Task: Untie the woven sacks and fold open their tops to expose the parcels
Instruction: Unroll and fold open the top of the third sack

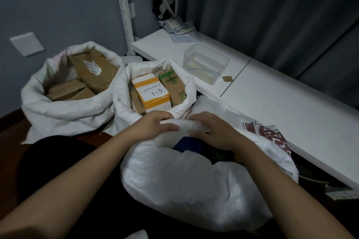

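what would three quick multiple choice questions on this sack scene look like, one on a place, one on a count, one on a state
1. Where does the clear plastic container stand?
A. on the white shelf
B. inside the far left sack
C. on the dark floor

2. How many white woven sacks are in view?
A. one
B. two
C. three

3. What is the state of the nearest sack?
A. tied shut and untouched
B. both hands grip its top edge, with dark contents showing in the opening
C. lying flat and empty

Answers:
1. A, it sits on the shelf surface, right of the middle sack.
2. C, the far left sack, the middle one and the nearest one.
3. B, the left hand and right hand hold a rolled fold of its rim.
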Demonstrator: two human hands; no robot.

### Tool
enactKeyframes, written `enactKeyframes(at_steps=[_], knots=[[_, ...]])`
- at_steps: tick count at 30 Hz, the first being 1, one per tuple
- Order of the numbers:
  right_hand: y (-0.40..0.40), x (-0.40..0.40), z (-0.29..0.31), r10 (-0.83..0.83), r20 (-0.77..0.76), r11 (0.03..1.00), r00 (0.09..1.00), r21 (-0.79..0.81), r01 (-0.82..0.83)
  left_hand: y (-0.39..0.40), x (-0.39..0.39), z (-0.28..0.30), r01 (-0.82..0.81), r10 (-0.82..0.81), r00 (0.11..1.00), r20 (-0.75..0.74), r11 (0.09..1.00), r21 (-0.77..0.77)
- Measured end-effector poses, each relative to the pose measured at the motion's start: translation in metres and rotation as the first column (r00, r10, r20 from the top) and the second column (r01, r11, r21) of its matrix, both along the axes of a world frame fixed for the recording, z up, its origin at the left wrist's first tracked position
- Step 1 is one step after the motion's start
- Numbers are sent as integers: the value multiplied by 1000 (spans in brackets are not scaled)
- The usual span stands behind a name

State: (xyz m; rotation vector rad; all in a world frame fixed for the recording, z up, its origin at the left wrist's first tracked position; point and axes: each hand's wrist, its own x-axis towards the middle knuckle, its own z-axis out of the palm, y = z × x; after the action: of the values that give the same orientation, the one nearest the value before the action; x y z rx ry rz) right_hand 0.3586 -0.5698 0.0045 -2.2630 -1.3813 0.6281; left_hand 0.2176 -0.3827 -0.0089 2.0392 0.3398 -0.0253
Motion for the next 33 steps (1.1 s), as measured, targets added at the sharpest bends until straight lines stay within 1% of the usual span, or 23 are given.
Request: enactKeyframes(at_steps=[1, 2, 3, 4, 6, 7, 8, 9, 10, 11, 12, 13, 15, 18, 20, 21, 23, 24, 25, 26, 27, 30, 33], knots=[[5, -2, -5, -32, -52, 999, 998, 14, 32, 0, -2, 0, -36, 34, 999, -26, 994, -100], [10, -1, -10, -84, -111, 996, 990, 28, 88, -1, -3, 0, -62, 56, 997, -47, 988, -144], [14, 0, -12, -122, -175, 990, 977, 49, 132, 1, -5, -2, -70, 62, 996, -64, 990, -120], [17, 3, -14, -180, -279, 977, 943, 58, 204, 4, -7, -3, -57, 53, 994, -91, 998, -41], [19, 7, -13, -298, -522, 930, 799, 32, 367, 8, -12, -5, -4, 38, 975, -217, 988, 155], [19, 7, -11, -340, -548, 917, 764, -14, 398, 9, -15, -6, 14, 42, 965, -258, 977, 211], [18, 8, -10, -342, -502, 924, 794, -24, 383, 9, -18, -8, 13, 52, 968, -246, 967, 255], [17, 9, -10, -301, -373, 947, 878, -10, 321, 8, -19, -9, 0, 60, 981, -185, 952, 307], [18, 8, -10, -226, -172, 973, 959, 2, 230, 5, -19, -10, -20, 61, 993, -99, 929, 370], [19, 5, -10, -142, 47, 989, 989, 39, 140, 4, -19, -11, -45, 58, 998, -19, 908, 417], [20, 1, -8, -67, 168, 994, 983, 97, 51, 2, -18, -10, -75, 56, 997, 55, 894, 442], [21, -3, -7, 12, 218, 987, 976, 152, -46, 0, -17, -9, -104, 57, 992, 116, 888, 448], [27, -10, -9, 104, 177, 951, 979, 270, -150, -4, -16, -7, -123, 41, 978, 204, 904, 410], [35, -13, -15, 81, 214, 889, 974, 426, -167, -11, -15, -6, -166, 118, 970, 214, 961, 223], [35, -8, -18, 25, 208, 867, 978, 482, -124, -6, -19, -6, -228, 224, 972, 74, 972, 51], [33, -6, -17, 2, 213, 862, 977, 495, -110, -3, -23, -4, -229, 229, 973, -32, 973, -1], [25, -1, -18, -45, 235, 861, 971, 503, -82, 0, -33, 3, -161, 143, 969, -201, 984, -77], [21, 1, -18, -66, 250, 865, 966, 497, -69, -2, -36, 7, -141, 109, 969, -221, 981, -136], [15, 5, -18, -92, 270, 871, 958, 488, -54, -6, -36, 11, -142, 101, 974, -204, 970, -199], [9, 9, -17, -118, 286, 878, 951, 478, -35, -12, -35, 15, -141, 109, 982, -155, 967, -213], [3, 14, -17, -135, 299, 887, 945, 461, -19, -19, -31, 20, -133, 120, 989, -88, 977, -164], [-18, 31, -13, -194, 330, 912, 924, 408, 46, -42, -8, 20, -122, 113, 989, 96, 988, 90], [-42, 46, 3, -258, 318, 958, 912, 203, 201, -77, 24, 13, -129, 78, 963, 258, 974, 185]])
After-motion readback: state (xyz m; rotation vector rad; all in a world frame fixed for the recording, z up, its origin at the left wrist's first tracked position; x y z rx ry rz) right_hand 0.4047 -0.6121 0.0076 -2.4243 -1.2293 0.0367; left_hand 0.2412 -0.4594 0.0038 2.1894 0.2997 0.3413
